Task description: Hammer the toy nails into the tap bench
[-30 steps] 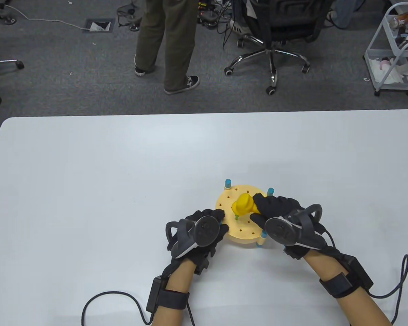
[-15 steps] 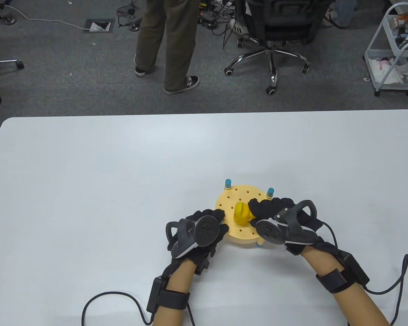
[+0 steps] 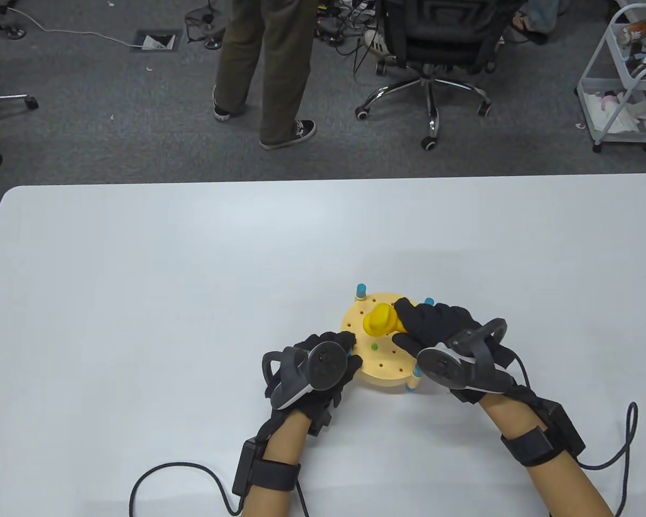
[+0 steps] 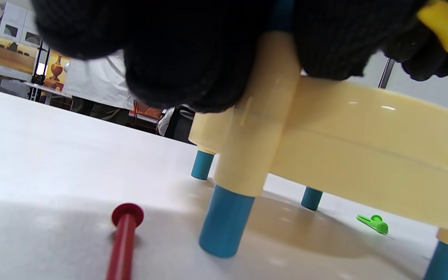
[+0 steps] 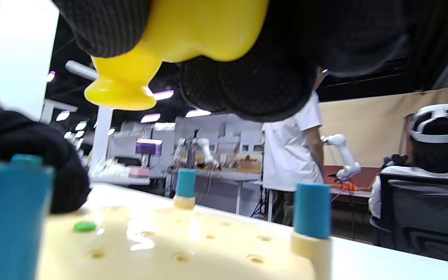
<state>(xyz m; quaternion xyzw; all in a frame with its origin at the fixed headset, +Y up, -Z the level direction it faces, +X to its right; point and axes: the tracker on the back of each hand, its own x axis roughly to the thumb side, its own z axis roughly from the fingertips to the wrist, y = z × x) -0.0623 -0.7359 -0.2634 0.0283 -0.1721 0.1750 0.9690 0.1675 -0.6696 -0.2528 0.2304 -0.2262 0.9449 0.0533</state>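
the bench (image 3: 379, 344), a round cream disc with rows of small holes and blue-tipped legs, stands on the white counter (image 3: 140, 296) close to the person, between the two hands.

the left hand (image 3: 323, 371) rests at the bench's left rim. in the left wrist view its fingers (image 4: 193, 66) wrap over the top of one leg post, a grip closed on the bench itself. i judge this hold is there to keep the light bench from skidding or tipping under each blow.

the right hand (image 3: 436, 334) is wrapped around the handle of the yellow hammer (image 3: 381, 320), its grip pressed tight on the handle. the head hangs clear above the disc and points toward the left; the right wrist view shows its flared face (image 5: 117, 91) lifted well off the surface. that looks like the raised part of a swing.

a green nail (image 3: 374, 347) sits in a hole near the middle of the disc, just below the hammer head in the table view. in the right wrist view only its flat head (image 5: 84, 226) shows, about flush with the surface, so it seems driven home or nearly so.

under and beside the bench lie spare pieces: a red nail (image 4: 125, 237) on the counter by the near leg, and a green nail (image 4: 373, 223) lying loose beneath the disc. they are probably next in line.
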